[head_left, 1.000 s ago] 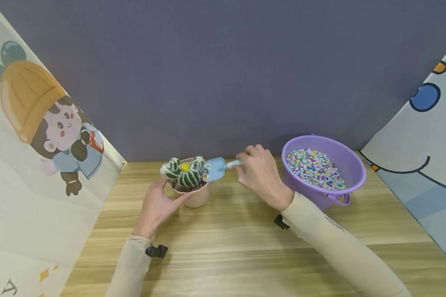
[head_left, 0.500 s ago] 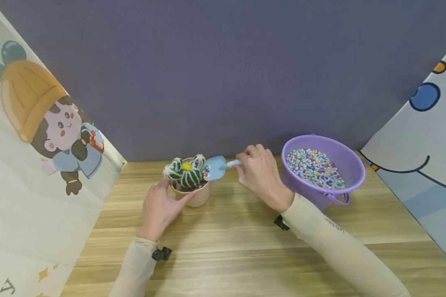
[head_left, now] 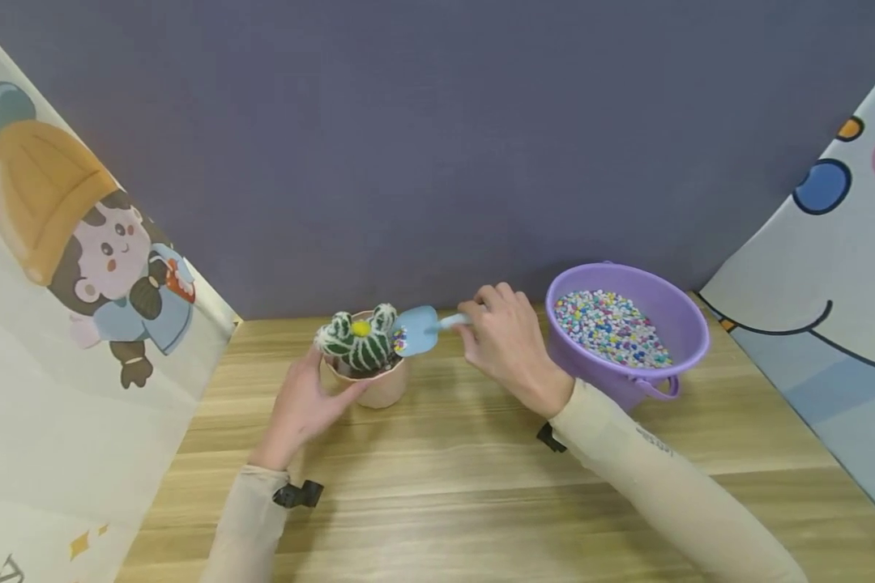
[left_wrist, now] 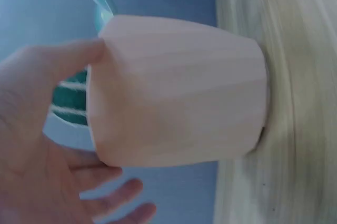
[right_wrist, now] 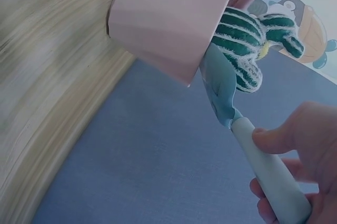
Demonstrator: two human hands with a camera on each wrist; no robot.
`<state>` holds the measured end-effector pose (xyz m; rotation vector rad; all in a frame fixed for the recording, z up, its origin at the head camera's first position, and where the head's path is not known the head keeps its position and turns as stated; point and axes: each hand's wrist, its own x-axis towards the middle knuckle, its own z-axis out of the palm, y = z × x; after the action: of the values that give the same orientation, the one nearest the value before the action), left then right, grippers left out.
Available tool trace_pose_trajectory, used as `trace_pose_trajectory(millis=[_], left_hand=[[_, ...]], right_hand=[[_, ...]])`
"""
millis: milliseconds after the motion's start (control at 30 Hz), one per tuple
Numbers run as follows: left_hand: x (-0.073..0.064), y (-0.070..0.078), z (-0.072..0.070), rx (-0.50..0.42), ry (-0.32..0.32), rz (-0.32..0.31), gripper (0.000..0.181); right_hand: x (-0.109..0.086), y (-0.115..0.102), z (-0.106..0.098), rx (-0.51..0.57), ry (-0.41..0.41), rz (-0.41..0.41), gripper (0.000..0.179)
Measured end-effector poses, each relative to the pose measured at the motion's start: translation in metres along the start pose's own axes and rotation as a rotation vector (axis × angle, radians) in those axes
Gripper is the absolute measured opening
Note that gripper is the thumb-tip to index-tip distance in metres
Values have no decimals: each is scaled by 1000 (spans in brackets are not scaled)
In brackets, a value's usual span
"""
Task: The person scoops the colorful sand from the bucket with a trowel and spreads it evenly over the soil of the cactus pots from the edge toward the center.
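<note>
A pale pink flowerpot [head_left: 383, 390] stands on the table, with a green-and-white striped fuzzy cactus [head_left: 367, 354] in it, topped by a yellow flower [head_left: 361, 328]. My left hand [head_left: 304, 409] grips the pot at its rim, thumb on the near side; the left wrist view has the thumb [left_wrist: 79, 58] against the rim and the other fingers spread below. My right hand [head_left: 506, 344] holds a light-blue toy shovel [head_left: 419, 328] by its handle [right_wrist: 271, 174]. The shovel's tip, carrying some colourful beads [head_left: 399, 338], lies at the pot's right rim beside the cactus.
A purple bucket [head_left: 681, 332] with many multicoloured beads [head_left: 612, 328] stands to the right of my right hand. Wood-grain table [head_left: 408, 502] spreads in front. A dark grey-blue wall [head_left: 437, 162] rises behind, with cartoon-printed panels at both sides.
The cactus and my left hand have shifted only slightly. The shovel stays at the pot's rim in my right hand, with beads still on its tip. The head view has turned a little.
</note>
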<state>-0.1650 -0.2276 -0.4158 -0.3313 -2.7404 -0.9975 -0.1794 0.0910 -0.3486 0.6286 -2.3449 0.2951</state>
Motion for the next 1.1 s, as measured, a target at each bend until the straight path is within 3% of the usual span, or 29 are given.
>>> trace_pose_trajectory(millis=[200, 467, 800, 900, 1100], left_hand=[[8, -13, -2, -53, -57, 38, 99], [14, -16, -2, -70, -103, 50, 94], [17, -11, 6, -77, -46, 116, 91], [14, -8, 7, -67, -34, 89, 89], [6, -2, 8, 10, -28, -15, 104]], right_hand=[[0, -1, -1, -9, 4, -14, 22], [-2, -3, -1, -9, 16, -23, 21], [-3, -2, -2, -31, 64, -47, 22], [-3, -4, -1, -57, 75, -72, 21], [-2, -8, -2, -84, 98, -131, 17]])
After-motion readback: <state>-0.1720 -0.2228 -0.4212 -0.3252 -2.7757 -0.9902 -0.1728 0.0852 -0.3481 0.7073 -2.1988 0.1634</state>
